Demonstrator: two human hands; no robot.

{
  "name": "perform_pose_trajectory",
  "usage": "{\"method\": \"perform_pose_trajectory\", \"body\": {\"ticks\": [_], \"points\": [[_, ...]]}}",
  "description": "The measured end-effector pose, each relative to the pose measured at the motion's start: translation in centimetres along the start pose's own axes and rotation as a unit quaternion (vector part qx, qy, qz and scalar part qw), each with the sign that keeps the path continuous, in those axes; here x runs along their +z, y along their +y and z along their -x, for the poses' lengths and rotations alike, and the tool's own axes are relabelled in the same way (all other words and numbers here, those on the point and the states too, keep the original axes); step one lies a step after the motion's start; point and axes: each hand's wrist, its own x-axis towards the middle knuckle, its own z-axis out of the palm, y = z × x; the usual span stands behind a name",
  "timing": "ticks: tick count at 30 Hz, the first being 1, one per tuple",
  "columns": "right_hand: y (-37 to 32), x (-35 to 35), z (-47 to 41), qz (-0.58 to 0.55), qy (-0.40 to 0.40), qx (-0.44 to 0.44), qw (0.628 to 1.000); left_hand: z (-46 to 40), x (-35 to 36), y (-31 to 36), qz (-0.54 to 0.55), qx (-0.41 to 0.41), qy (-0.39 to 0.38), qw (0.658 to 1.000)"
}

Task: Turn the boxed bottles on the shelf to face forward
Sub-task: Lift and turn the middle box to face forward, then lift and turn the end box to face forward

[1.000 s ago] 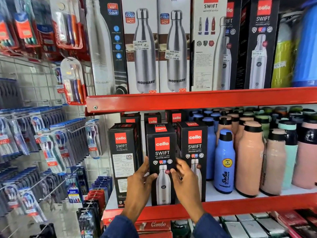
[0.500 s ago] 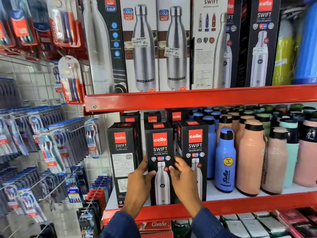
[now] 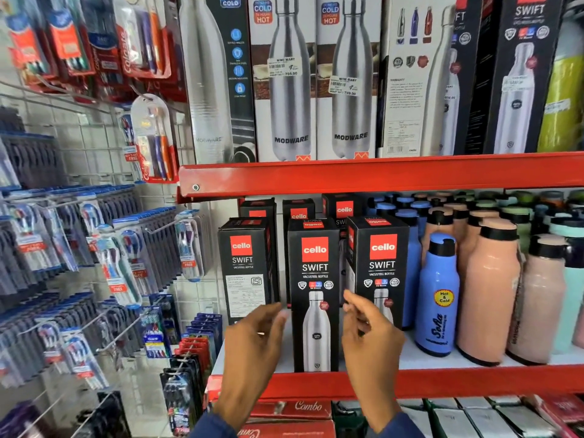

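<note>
Now, nearest the camera, both hands are hovering open and empty in front of the shelf edge (image 3: 442,382). The left hand (image 3: 252,343) is sitting just left of the middle box (image 3: 315,295), fingers loosely spread, and the right hand (image 3: 369,336) is sitting just right of it, fingers curled but gripping nothing; neither seems to be touching the cardboard.

That middle box is standing upright at the shelf front, showing its bottle picture squarely. The right box (image 3: 380,267) beside it is showing the same face. The left box (image 3: 246,267) is showing a printed text panel instead, so it looks like the one needing a turn.

To do that step well, I would be taking the left box by its two narrow sides, low down where it is steadiest, lifting it only slightly, and rotating it until the bottle picture is facing out. It looks tall and narrow, so it could be tipping into its neighbour if pushed from the top. Lining its front up with the other two would finish it.

Counting the front row: three black boxes, two facing forward, one not. Behind them, three more box tops (image 3: 298,210) are peeking out. To the right, loose bottles (image 3: 488,289) are standing in rows, too many and too hidden to count. On the upper shelf (image 3: 379,172), at least five taller boxes are showing.
</note>
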Motion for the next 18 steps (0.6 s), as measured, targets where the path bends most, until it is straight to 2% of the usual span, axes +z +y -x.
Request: {"method": "perform_pose_trajectory", "body": {"ticks": [2,4,6,11,18], "points": [[-1.8,0.8,1.4,-0.028,-0.021,-0.034,0.999,0.1,-1.2,-0.7,0.006,-0.002,0.084,0.996],[-3.3,2.5,2.5,-0.038,-0.100,-0.055,0.993,-0.5,-2.1,-1.8,0.015,-0.021,0.154,0.988],[-4.1,4.9,3.2,-0.029,-0.171,-0.057,0.983,-1.3,-2.7,-2.8,0.023,-0.045,0.168,0.985],[-4.7,9.3,2.7,0.035,-0.227,-0.009,0.973,-2.8,-3.4,-5.1,-0.006,-0.084,0.062,0.995],[-5.2,12.3,1.5,0.073,-0.203,0.042,0.976,-4.6,-3.5,-6.8,0.066,-0.093,-0.058,0.992]]}}
